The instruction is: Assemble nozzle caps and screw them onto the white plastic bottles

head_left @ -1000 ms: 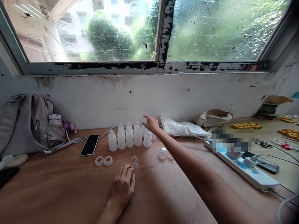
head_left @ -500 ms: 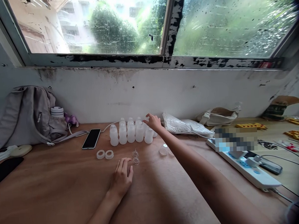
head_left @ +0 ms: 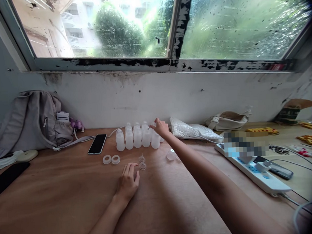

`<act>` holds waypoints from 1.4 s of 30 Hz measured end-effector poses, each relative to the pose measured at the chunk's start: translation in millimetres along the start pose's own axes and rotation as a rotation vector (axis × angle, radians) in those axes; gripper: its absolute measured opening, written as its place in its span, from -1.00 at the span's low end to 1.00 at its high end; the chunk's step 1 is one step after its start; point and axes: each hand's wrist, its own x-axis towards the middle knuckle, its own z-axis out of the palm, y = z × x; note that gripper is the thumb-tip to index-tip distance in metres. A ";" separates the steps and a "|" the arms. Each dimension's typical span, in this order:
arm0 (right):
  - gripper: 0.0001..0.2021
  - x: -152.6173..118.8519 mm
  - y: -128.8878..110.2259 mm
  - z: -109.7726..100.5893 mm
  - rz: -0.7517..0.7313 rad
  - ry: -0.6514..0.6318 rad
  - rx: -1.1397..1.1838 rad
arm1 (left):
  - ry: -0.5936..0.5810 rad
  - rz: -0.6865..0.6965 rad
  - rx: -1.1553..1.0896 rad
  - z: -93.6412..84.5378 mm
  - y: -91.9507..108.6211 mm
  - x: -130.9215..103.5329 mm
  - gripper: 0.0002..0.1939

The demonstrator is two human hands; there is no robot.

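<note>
On the tabletop (head_left: 59,202), in front of the bottles (head_left: 137,136), the left hand (head_left: 129,181) lies with its fingers loosely bent and nothing visible in its grip, its fingertips just beside two small clear pieces (head_left: 142,166). The power strip (head_left: 265,181) sits well to the right of the bottles. Two white rings (head_left: 115,163) lie in front of them to the left, and clear caps (head_left: 170,156), partly hidden by the right forearm, in front to the right. The frosted bottles stand upright, close together. At their right end, the right hand (head_left: 160,127) reaches over the back bottles, thumb and fingers bent; whether it grips one, I cannot tell. A phone (head_left: 97,144) lies left of the bottles, a white packet (head_left: 194,130) to their right.
</note>
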 end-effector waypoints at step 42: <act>-0.83 -200.1 2.6 49.4 -0.375 0.049 0.570 | -0.008 -0.011 0.050 -3.9 -9.7 -1.5 -0.64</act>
